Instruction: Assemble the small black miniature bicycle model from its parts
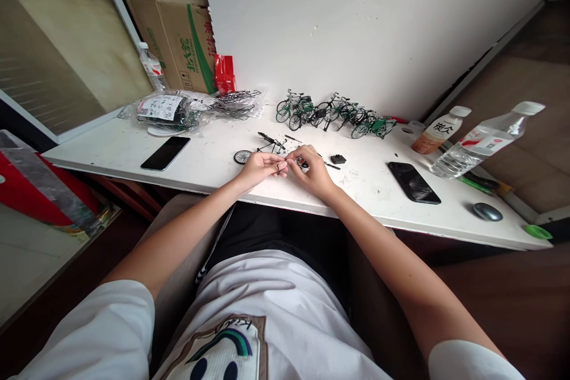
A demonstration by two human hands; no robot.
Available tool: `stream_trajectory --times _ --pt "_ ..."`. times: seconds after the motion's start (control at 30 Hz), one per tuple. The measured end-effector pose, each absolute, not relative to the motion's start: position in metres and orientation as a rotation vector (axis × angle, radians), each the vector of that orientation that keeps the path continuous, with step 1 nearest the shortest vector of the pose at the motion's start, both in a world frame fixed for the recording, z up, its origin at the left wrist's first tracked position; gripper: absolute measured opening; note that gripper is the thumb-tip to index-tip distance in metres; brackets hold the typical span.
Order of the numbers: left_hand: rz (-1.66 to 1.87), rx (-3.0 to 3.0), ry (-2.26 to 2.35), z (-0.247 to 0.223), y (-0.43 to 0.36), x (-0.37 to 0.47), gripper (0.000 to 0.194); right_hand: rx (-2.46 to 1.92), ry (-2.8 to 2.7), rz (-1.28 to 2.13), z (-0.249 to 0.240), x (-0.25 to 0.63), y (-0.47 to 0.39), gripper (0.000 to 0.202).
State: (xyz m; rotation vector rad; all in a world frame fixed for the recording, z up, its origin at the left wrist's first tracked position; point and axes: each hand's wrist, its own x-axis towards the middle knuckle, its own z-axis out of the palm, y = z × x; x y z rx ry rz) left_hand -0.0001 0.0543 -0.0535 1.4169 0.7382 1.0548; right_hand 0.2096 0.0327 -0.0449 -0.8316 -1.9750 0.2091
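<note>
My left hand (262, 167) is closed in a pinch around a small black part (279, 169), too small to identify. Fingertip to fingertip with it, my right hand (314, 171) is also pinched closed; what lies between its fingers is hidden. Just beyond my hands, on the white table, lie a loose spoked toy wheel (241, 157) and a black model bicycle frame (268, 140). Another wheel (303, 162) shows partly behind my right fingers. To the right of that hand are a small black box-like piece (338, 158) and a thin black strip (332, 166).
Several green and black model bicycles (374, 126) stand along the wall. Bagged parts (162, 110) lie at back left. One phone (165, 153) is left, another phone (414, 182) right. A tea bottle (439, 130), water bottle (483, 141) and mouse (487, 211) sit at right.
</note>
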Motion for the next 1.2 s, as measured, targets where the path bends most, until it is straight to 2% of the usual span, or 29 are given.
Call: stream_trajectory --times 0.33,0.9,1.2 --pt "1.065 1.407 0.743 -0.0541 0.0550 -0.0007 0.052 -0.821 -1.984 0.134 -0.0416 0.2088 0.0299 0.018" --pt "1.043 1.401 0.728 -0.0542 0.0556 -0.0023 0.056 -0.870 -1.941 0.105 -0.0456 0.2094 0.0291 0.019" --pt "1.026 1.430 0.678 -0.0602 0.0615 -0.0067 0.049 -0.857 -1.938 0.153 -0.0439 0.2070 0.0271 0.019"
